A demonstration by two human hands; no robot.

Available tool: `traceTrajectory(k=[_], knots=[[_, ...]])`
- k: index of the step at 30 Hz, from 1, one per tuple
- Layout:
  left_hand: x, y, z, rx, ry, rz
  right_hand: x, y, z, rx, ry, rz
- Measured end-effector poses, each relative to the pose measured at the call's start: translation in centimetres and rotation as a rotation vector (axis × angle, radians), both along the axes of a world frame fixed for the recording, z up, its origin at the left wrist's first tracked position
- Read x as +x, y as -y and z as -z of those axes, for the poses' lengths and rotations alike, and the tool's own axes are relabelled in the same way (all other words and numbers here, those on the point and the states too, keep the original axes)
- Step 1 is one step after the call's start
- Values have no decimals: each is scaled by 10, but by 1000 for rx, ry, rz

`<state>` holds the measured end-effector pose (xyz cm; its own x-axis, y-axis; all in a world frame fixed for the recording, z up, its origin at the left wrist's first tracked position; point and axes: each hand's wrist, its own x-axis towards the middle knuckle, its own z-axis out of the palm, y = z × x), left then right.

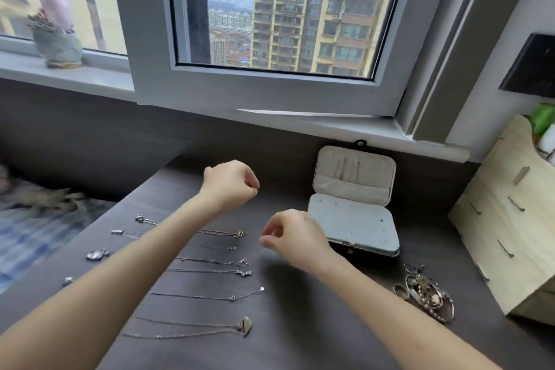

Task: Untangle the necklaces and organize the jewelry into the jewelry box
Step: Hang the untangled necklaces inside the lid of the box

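Dark brown wood-grain tabletop (pixel 300 333). Nearest, at 7 o'clock: thin silver chain with a pale oval pendant (pixel 244 326), doubled, laid straight, pendant at its right end. Beyond it is a row of thin silver chains (pixel 210 270), parallel, untangled, each apart from the next, clasps to the right. Farthest in the row is a rose-gold chain with a small gold charm (pixel 223 233). The left forearm crosses over the row. Small silver pendants (pixel 97 254) show at 9 o'clock of that arm.

At 4 o'clock: tangled heap of silver rings and chains (pixel 426 294), knotted together, near the box but apart from it.

Centre: right hand (pixel 295 237) above the tabletop, thumb and forefinger tips together in a pinch, other fingers curled. Cannot tell if anything is held. Left hand (pixel 229 186) at 11 o'clock of it, fingers curled in, tips closed. Held thing, cannot tell. The hands are apart.

At 2 o'clock of the right hand: open beige rectangular jewelry box (pixel 354 219). Lid upright near the wall, beige lining. Base pad pale grey-blue with a few tiny studs on it.

At 3 o'clock: pale plywood organizer (pixel 510 219). At 9 o'clock: blue checked bed (pixel 30 234). At 12 o'clock: grey-framed window (pixel 270 90), swung open. At 10 o'clock: grey plant pot (pixel 57 45) on the sill.
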<state>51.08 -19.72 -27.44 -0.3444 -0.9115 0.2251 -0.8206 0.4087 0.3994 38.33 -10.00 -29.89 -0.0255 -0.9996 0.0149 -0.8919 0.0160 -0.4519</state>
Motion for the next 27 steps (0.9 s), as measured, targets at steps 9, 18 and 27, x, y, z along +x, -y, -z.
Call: traceTrajectory(k=[9,18,27], knots=[[53,-19,15,116,79,-27,40,36,19,49,-8,50],[57,-26,41,16,180,112,35,35,20,42,93,7],[45,-35,16,399,-426,322,17,33,-13,-192,305,-78]])
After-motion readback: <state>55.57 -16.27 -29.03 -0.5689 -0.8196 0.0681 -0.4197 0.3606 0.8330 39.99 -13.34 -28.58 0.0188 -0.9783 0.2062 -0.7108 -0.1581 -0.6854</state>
